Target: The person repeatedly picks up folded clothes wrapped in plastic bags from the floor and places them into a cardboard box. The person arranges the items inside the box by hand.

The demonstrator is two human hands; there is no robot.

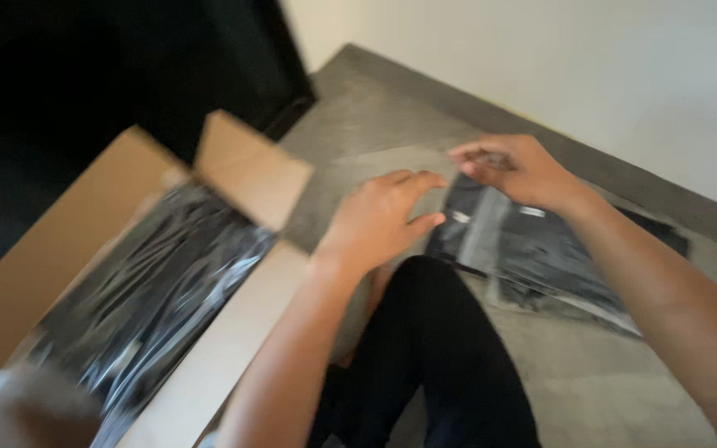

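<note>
A flat clear plastic packet with a dark item inside (533, 249) lies on the grey floor (591, 382) in front of me. My right hand (516, 170) pinches the packet's far top edge. My left hand (379, 217) hovers at the packet's left end with fingers spread; I cannot tell whether it touches the plastic. My leg in black trousers (441, 357) lies under both arms. The picture is blurred by motion.
An open cardboard box (234, 332) stands at the left, filled with several similar dark packets in clear plastic (151, 290). A pale wall (591, 75) runs along the back right. A dark area lies at the upper left.
</note>
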